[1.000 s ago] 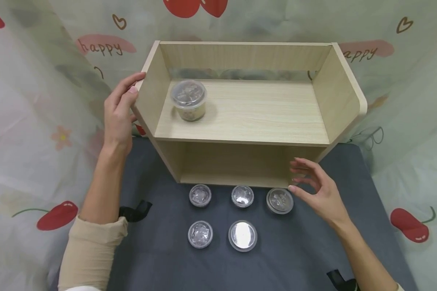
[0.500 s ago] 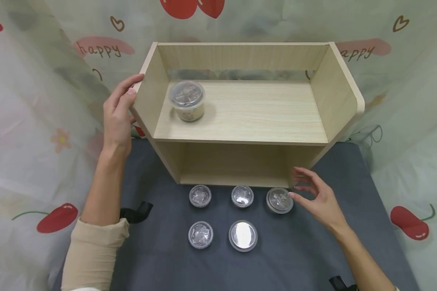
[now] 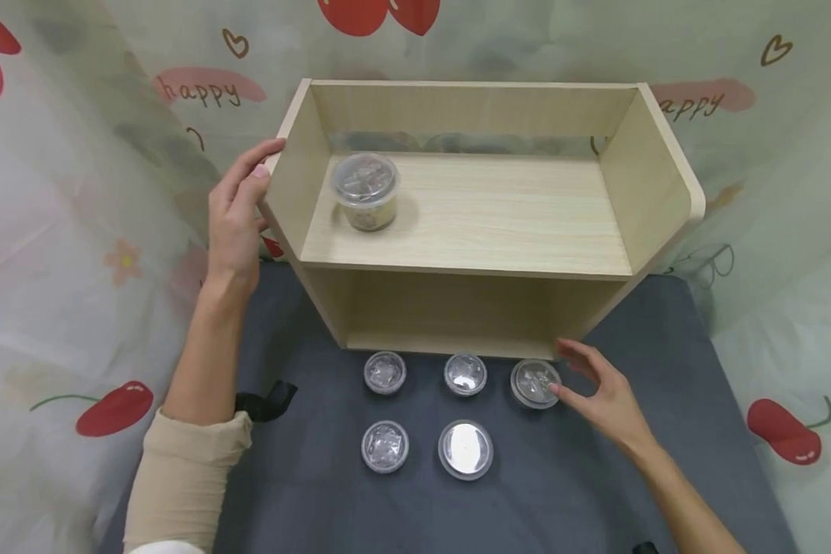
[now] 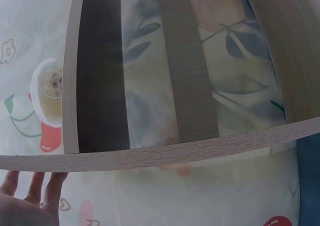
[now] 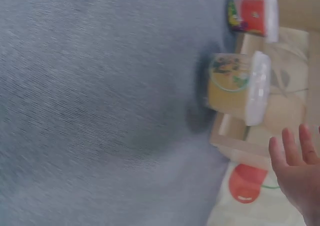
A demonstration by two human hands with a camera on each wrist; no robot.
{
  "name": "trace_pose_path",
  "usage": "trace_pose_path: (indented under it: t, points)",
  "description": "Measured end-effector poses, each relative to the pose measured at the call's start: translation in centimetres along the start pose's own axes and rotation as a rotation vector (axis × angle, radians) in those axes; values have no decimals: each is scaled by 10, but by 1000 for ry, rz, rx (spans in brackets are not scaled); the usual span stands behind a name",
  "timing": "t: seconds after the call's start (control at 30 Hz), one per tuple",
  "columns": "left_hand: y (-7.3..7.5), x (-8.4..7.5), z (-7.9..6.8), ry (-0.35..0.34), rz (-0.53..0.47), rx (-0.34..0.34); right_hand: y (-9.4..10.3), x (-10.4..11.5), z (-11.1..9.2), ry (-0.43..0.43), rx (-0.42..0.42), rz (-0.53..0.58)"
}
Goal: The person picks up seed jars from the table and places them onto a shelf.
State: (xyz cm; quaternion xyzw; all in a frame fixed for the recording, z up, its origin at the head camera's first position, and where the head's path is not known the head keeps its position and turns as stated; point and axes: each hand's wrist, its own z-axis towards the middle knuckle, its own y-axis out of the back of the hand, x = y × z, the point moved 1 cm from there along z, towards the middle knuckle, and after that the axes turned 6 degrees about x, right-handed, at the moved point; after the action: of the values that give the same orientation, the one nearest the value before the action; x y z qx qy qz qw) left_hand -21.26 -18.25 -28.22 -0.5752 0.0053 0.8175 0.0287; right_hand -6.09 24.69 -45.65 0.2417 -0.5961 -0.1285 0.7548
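Lidded plastic tub (image 3: 534,384) just beside empty, loosely spread right hand (image 3: 604,400); wooden shelf unit (image 3: 498,211) gripped by left hand (image 3: 238,211).

A pale curtain (image 3: 526,46) hangs along the far side and down both flanks of the dark blue-grey tabletop (image 3: 547,492). I see red cherries (image 3: 114,409) printed on it at left and right, brown hearts (image 3: 235,42) and "happy" on pink patches (image 3: 211,87) across the far side, and an orange, yellow-centred flower (image 3: 122,261) at left.
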Motion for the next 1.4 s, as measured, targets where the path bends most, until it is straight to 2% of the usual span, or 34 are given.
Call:
trace_pose_path:
  t: [0.37,0.6,1.17,1.4]
  points:
    - [-2,1,0,-4,11,2,-11,-24,-6,-34,-5,2]
    - [0,3,-2,-7,27,-1,-16,-76,-9,-95,54,-28]
    - [3,-2,-1,-6,22,-3,-32,-91,-6,-124,116,58]
    - [0,0,-1,-10,38,10,-37,-97,-13,-176,110,31]
